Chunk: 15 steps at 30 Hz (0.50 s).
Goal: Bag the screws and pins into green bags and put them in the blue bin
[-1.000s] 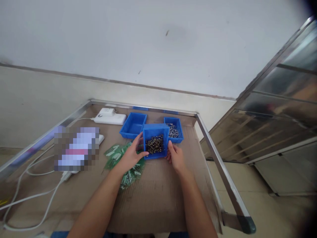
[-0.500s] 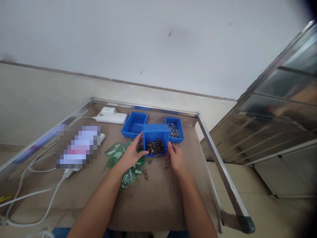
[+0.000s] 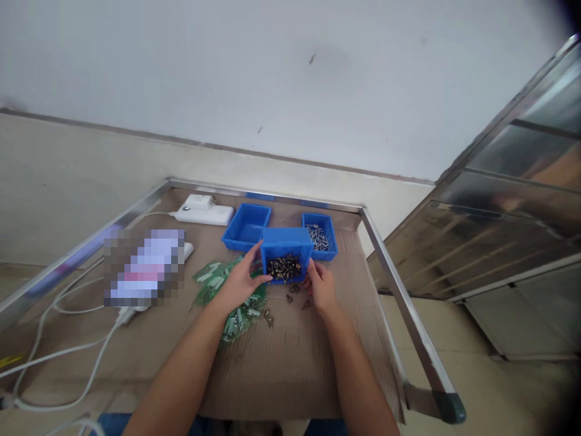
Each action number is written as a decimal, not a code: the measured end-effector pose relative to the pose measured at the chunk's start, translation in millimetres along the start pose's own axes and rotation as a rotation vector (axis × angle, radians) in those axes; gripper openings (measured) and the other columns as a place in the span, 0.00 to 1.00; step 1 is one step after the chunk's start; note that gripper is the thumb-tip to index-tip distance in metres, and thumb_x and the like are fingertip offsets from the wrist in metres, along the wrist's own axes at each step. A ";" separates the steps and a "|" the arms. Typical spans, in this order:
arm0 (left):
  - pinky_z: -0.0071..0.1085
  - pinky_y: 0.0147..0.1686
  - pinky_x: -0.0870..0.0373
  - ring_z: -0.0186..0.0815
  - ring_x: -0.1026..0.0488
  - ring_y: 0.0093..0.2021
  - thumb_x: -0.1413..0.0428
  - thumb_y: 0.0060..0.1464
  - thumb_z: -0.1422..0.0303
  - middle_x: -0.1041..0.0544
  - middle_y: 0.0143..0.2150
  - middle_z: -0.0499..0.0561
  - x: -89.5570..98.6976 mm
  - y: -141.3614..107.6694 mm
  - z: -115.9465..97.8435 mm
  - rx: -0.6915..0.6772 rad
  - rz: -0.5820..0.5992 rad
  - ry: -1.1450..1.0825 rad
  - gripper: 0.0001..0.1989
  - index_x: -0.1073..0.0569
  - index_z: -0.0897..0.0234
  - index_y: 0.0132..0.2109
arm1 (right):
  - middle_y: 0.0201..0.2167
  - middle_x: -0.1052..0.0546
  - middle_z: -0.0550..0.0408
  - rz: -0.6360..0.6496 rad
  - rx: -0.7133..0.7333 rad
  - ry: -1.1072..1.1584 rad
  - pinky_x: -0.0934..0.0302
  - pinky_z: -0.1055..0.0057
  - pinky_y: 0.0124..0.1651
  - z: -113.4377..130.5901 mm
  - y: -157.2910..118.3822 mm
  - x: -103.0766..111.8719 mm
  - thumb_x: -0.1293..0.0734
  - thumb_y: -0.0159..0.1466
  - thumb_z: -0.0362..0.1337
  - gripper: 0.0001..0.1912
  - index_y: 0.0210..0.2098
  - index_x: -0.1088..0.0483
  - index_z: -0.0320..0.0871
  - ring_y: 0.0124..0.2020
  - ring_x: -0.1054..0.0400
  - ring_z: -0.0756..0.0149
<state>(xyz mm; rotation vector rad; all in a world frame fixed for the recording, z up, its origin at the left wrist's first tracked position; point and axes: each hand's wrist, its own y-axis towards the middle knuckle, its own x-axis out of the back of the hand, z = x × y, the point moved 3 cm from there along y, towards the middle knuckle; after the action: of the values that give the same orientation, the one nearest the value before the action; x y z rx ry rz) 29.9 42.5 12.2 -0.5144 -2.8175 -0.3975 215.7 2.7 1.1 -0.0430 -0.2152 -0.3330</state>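
A blue plastic bin (image 3: 287,236) is tipped up on its side, its opening toward me. Inside it lies a heap of small brass-coloured metal fittings (image 3: 285,269). My left hand (image 3: 242,283) grips the bin's left side, thumb at the lower front edge. On the right side, my right hand (image 3: 321,284) is closed against the wall, its fingertips partly hidden. Several loose fittings (image 3: 270,322) rest on the cardboard in front. Green bags (image 3: 240,321) with white and metal pieces lie beside and under my left forearm.
Behind stand a blue bin (image 3: 247,226) and another blue bin (image 3: 333,242) holding silver pins. A white power strip (image 3: 204,213), a blurred phone (image 3: 147,266) and white cables (image 3: 59,357) lie on the left. A metal rail (image 3: 399,297) edges the cardboard-covered table (image 3: 272,381).
More fittings have dropped out of the tipped bin onto the cardboard, and the heap inside has shifted. Both hands keep their hold in nearly the same place.
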 end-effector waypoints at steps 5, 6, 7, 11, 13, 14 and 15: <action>0.42 0.48 0.39 0.42 0.37 0.51 0.44 0.43 0.70 0.39 0.54 0.56 0.1 -0.5 -1.3 -0.006 0.001 -0.014 0.34 0.50 0.61 0.57 | 0.12 0.36 0.57 -0.012 0.018 -0.006 0.50 0.77 0.16 -0.1 -0.6 -0.5 0.45 0.54 0.54 0.23 0.21 0.36 0.39 0.14 0.43 0.73; 0.42 0.48 0.39 0.41 0.37 0.51 0.44 0.43 0.70 0.39 0.54 0.56 0.2 -0.5 -1.5 -0.006 0.001 -0.014 0.34 0.50 0.61 0.57 | 0.12 0.36 0.57 -0.011 0.017 -0.004 0.50 0.77 0.16 0.0 -0.7 -0.6 0.45 0.54 0.54 0.23 0.21 0.36 0.39 0.14 0.43 0.73; 0.41 0.48 0.39 0.41 0.37 0.50 0.44 0.43 0.70 0.39 0.54 0.56 0.2 -0.6 -1.6 -0.003 0.003 -0.012 0.35 0.51 0.60 0.57 | 0.12 0.36 0.57 -0.008 0.017 -0.003 0.50 0.77 0.17 0.1 -0.9 -0.8 0.45 0.54 0.53 0.23 0.21 0.37 0.39 0.14 0.43 0.73; 0.43 0.48 0.38 0.42 0.37 0.50 0.44 0.43 0.70 0.38 0.54 0.56 0.2 -0.7 -0.8 0.013 -0.008 -0.004 0.36 0.51 0.60 0.57 | 0.12 0.35 0.58 -0.008 0.026 -0.011 0.50 0.77 0.17 1.4 -0.9 -0.6 0.45 0.55 0.52 0.22 0.22 0.37 0.39 0.14 0.43 0.73; 0.43 0.48 0.38 0.42 0.36 0.50 0.44 0.43 0.69 0.38 0.54 0.56 0.2 -0.7 -0.5 0.010 -0.012 -0.008 0.36 0.51 0.60 0.57 | 0.12 0.35 0.58 -0.012 0.031 -0.003 0.51 0.77 0.17 1.9 -0.7 -0.4 0.45 0.55 0.52 0.22 0.21 0.37 0.40 0.14 0.43 0.73; 0.43 0.48 0.38 0.42 0.36 0.50 0.44 0.43 0.69 0.38 0.54 0.56 0.2 -0.7 -0.6 0.005 -0.014 -0.010 0.36 0.51 0.60 0.57 | 0.12 0.35 0.58 -0.012 0.031 0.004 0.51 0.77 0.17 1.9 -0.6 -0.4 0.45 0.55 0.52 0.22 0.21 0.37 0.40 0.13 0.43 0.73; 0.43 0.48 0.38 0.42 0.36 0.50 0.44 0.43 0.69 0.39 0.54 0.55 0.1 -0.7 -0.5 0.003 -0.012 -0.010 0.35 0.51 0.60 0.57 | 0.12 0.35 0.58 -0.007 0.030 0.011 0.51 0.77 0.17 1.8 -0.6 -0.6 0.45 0.55 0.52 0.22 0.21 0.37 0.40 0.14 0.43 0.73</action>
<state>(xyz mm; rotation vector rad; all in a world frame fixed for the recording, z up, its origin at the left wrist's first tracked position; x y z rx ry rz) 29.7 41.7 12.5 -0.5006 -2.8320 -0.3934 214.6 2.5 2.8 -0.0110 -0.2092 -0.3371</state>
